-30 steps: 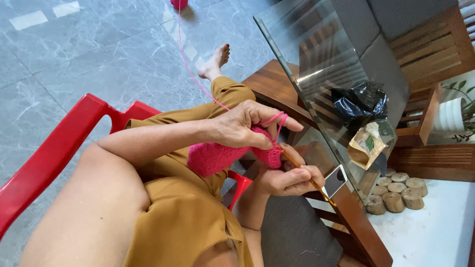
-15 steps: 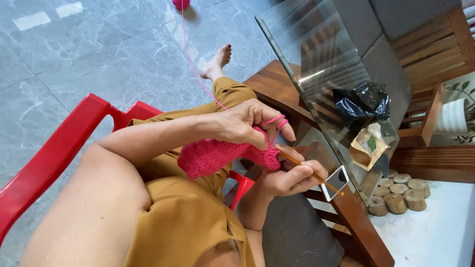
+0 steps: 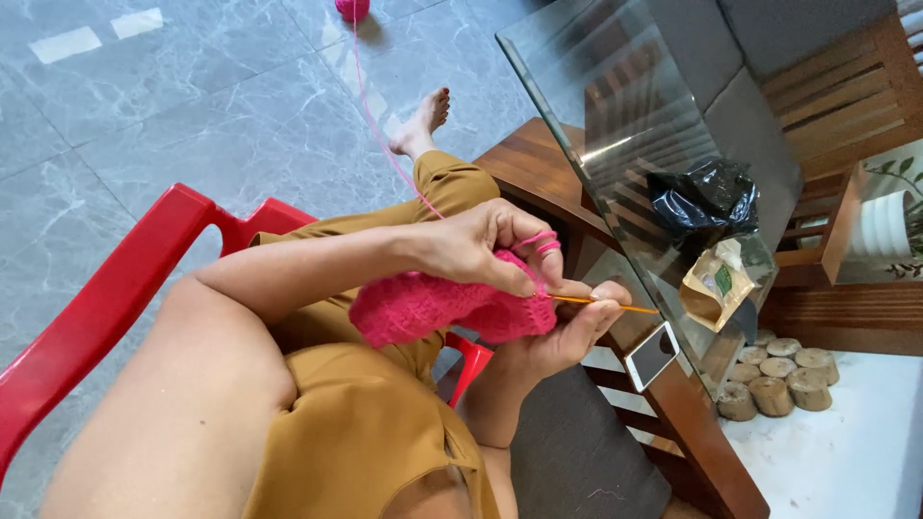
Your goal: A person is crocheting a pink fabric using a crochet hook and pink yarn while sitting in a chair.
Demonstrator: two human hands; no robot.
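I sit in a red plastic chair (image 3: 115,288) with a pink crocheted piece (image 3: 433,308) over my lap. My left hand (image 3: 481,252) pinches the top edge of the piece, with pink yarn wound around two fingers. My right hand (image 3: 567,332) grips an orange crochet hook (image 3: 606,305) whose tip meets the work at the left fingertips. A pink yarn strand (image 3: 380,125) runs from my left hand across the floor to a pink yarn ball (image 3: 352,8) at the top edge of the view.
A glass-topped wooden table (image 3: 615,106) stands to my right, carrying a black plastic bag (image 3: 707,197), a small brown packet (image 3: 716,286) and a phone (image 3: 652,355). Round wood slices (image 3: 779,377) lie on the white floor below. Grey marble tiles (image 3: 173,115) stretch to the left.
The two hands have drawn closer together at the work's edge, and the hook now points out to the right. The pink piece sits bunched lower under the left hand.
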